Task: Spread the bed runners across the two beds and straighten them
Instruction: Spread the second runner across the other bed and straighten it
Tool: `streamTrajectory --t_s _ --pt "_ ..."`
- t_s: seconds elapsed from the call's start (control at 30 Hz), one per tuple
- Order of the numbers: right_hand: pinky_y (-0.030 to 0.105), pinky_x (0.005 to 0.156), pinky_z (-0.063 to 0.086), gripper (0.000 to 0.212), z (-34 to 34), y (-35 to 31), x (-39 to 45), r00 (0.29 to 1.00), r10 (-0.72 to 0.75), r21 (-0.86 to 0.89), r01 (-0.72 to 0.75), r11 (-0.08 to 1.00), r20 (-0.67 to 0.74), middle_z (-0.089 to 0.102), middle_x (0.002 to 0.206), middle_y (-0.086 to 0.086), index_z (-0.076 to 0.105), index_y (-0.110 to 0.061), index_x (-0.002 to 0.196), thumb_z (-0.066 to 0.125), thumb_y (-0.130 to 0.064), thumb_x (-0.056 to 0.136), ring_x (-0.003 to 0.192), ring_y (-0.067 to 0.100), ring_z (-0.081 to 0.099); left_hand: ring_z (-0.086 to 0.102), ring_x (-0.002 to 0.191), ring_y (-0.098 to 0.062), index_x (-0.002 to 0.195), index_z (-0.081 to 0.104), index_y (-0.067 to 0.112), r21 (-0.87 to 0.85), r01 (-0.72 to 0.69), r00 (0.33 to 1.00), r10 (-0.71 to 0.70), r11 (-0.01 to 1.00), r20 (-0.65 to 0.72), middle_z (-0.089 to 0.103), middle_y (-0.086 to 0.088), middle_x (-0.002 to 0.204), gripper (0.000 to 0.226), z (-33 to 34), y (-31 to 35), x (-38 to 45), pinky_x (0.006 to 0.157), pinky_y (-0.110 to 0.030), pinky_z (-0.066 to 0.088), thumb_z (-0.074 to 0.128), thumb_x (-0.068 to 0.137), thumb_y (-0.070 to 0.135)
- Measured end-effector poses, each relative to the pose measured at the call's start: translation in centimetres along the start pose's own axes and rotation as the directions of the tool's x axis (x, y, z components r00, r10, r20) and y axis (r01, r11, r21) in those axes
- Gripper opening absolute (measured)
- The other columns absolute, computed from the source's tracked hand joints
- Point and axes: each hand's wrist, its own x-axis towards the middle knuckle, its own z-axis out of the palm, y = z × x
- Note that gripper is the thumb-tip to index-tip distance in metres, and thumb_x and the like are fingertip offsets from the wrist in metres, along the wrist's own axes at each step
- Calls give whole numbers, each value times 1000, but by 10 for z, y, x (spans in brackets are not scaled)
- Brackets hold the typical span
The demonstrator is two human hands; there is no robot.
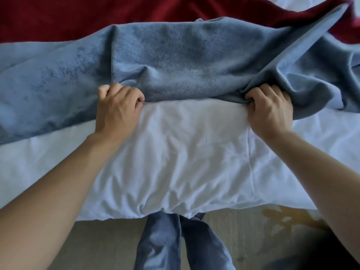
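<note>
A: So, which step is this?

B: I'd say the spreading itself. The blue bed runner [175, 61] lies across the white duvet [185, 152], flat on the left side, bunched and folded over on the right. Both hands hold its near edge: the left hand [118, 110] has its fingers curled round the hem, and the right hand [270, 110] clutches a gathered wad of the cloth.

A: And the red one?

B: The red bed runner [97, 14] lies beyond the blue, along the top of the view, with the blue's far edge lapping over it on the right.

A: What does the next move call for?

B: Probably drawing the near edge toward the body until it runs straight, then working the right-hand heap out flat. That side needs more pull than the left, I'd guess.

A: Anything you can't make out?

B: Plenty. Both runners run out of view at the sides, so their ends are unseen. Whether this is one bed or two pushed together I cannot tell. The fingertips are buried in cloth. Below, only the person's jeans [175, 240] and a bit of floor [97, 246] show.
</note>
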Motion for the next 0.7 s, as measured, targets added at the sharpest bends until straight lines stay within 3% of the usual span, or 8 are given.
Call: streamTrajectory --t_s 0.17,0.27,0.43,0.6,0.7 --pt "43 68 37 14 -9 -22 -8 979 -198 37 199 979 -48 57 90 11 65 -12 95 60 -7 83 82 33 51 54 84 -30 87 61 20 -44 -136 991 136 990 1 58 -3 86 6 -7 64 7 76 -43 32 57 87 16" --pt "41 65 43 16 -8 -42 -14 955 -295 170 289 942 13 61 87 10 69 -10 98 63 -6 83 79 33 58 57 81 -32 88 66 14 -130 -233 971 239 964 28 62 -6 83 9 -3 100 10 71 -42 35 60 84 8" --pt "43 73 46 34 -1 -54 1 955 -281 155 265 952 93 62 105 10 66 -11 119 56 -9 87 94 33 57 56 97 -33 115 64 11 -130 -159 983 169 979 73 62 -7 111 34 2 96 18 78 -44 41 57 82 9" --pt "42 74 41 42 7 -63 20 959 -272 84 265 960 84 61 118 6 61 -13 127 52 -12 85 101 32 55 51 119 -29 132 55 15 -51 -151 987 154 987 53 54 -5 133 50 10 86 41 90 -41 36 57 82 15" --pt "42 82 41 47 9 -68 31 960 -253 59 248 967 116 58 127 3 56 -14 132 49 -15 86 109 30 53 47 126 -27 137 51 18 -35 -135 984 138 990 112 51 -3 139 53 13 82 60 95 -41 32 57 84 22"
